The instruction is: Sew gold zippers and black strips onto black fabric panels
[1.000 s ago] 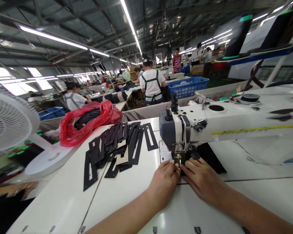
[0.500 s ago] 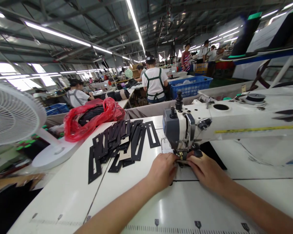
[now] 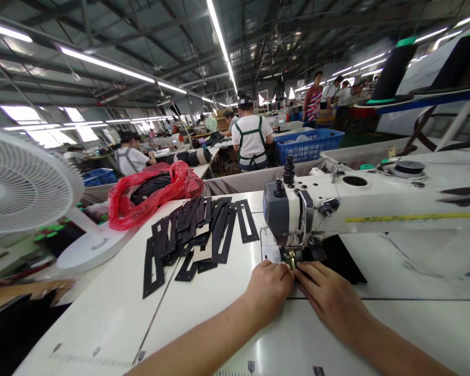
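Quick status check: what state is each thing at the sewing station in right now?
left hand: flat on the table, fingers at the presser foot
right hand: flat, pressing the black piece
black piece: lying under the machine head
sewing machine: head over the work; running or stopped, cannot tell
black cut frames: loosely piled, unsewn
red bag: open, stuffed
fan: spinning or not, cannot tell

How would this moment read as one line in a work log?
left hand: on table at presser foot | right hand: beside it, on black piece | sewing machine: head over both | black cut pieces: stacked left

Both forearms reach forward, left hand (image 3: 269, 288) and right hand (image 3: 329, 295) lying palm-down, fingertips nearly meeting.
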Available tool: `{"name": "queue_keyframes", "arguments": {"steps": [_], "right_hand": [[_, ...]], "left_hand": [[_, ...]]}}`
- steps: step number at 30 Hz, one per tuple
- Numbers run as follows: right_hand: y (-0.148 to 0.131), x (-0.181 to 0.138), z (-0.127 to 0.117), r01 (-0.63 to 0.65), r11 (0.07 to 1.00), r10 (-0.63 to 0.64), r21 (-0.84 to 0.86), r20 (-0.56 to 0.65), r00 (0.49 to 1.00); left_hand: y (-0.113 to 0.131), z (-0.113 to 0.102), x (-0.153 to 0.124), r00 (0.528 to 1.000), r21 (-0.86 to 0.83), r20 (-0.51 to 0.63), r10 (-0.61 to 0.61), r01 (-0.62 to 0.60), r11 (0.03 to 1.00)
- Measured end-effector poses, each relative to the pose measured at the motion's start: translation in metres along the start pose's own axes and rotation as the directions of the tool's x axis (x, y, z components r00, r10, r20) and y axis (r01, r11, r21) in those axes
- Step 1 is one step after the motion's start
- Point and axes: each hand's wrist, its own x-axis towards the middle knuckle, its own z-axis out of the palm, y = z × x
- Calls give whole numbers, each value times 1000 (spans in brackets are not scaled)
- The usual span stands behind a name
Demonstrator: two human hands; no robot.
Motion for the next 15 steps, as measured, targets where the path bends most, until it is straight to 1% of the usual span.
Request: {"name": "queue_keyframes", "arguments": {"steps": [4,8,11,15], "right_hand": [[-3,-3,4,-11,999,11,-39,-17,1000],[-2,-1,5,-16,999,15,-42,-17,1000],[0,0,5,-14,998,13,-58,-18,1000],[3,4,6,-15,997,13,-69,-31,999]], "left_hand": [[5,0,-6,997,16,-80,15,-14,1000],[3,1,-4,994,7,-111,4,-4,1000],[1,2,-2,994,15,-109,14,-13,1000],[-4,6,1,997,30,-71,-2,4,1000]]}}
